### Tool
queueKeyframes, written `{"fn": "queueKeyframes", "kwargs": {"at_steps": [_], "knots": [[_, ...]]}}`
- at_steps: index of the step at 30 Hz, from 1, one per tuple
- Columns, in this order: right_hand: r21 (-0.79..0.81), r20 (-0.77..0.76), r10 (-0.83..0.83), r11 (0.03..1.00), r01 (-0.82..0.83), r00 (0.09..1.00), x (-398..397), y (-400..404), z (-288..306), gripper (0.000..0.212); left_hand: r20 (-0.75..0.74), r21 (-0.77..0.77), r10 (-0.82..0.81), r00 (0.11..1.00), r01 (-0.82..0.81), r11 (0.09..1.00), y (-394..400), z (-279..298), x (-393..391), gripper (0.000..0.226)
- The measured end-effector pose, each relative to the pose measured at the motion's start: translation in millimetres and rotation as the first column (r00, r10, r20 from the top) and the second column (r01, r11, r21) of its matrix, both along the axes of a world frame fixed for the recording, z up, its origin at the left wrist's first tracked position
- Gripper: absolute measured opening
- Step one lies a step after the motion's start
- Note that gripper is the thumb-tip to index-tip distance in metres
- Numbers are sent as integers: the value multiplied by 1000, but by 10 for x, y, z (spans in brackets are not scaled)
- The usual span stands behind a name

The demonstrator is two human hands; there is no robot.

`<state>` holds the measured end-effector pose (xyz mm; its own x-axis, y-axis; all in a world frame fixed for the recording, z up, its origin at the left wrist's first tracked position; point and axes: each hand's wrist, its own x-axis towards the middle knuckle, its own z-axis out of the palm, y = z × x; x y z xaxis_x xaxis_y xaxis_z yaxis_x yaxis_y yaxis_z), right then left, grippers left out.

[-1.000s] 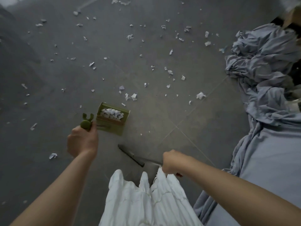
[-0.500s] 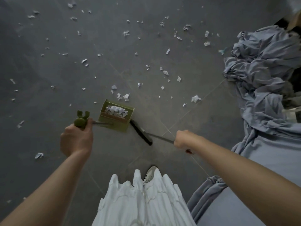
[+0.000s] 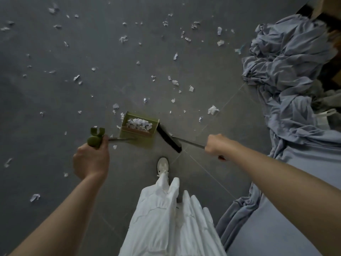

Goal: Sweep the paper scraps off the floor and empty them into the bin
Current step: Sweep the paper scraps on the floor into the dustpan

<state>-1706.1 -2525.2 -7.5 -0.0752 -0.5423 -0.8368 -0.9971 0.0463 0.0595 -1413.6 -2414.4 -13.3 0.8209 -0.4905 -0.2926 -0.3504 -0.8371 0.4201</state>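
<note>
Scraps of white paper lie scattered over the grey floor, most of them beyond the dustpan and to its left, a few just beside its far left corner. A heap of scraps already sits inside the dustpan, which is green and rests on the floor. The left hand, nearer than the dustpan and to its left, is curled round the green top of the dustpan's long handle. The right hand, to the dustpan's right, is closed round the thin broom shaft; the black broom head touches the dustpan's right edge. Nearer than the dustpan stand a white shoe and a white skirt. Well right of the dustpan lies crumpled blue-grey cloth.
</note>
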Motion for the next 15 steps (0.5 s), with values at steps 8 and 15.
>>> {"fn": "queueKeyframes", "kwargs": {"at_steps": [8,15], "knots": [[-50,-39,8,999,-10,999,102,-889,-22,31,-3,7,29,1000,-28,1000,-777,-8,240,58],[-93,-59,63,993,-68,996,244,-1420,-9,36,-41,32,-41,998,42,999,-1198,-91,317,52]]}}
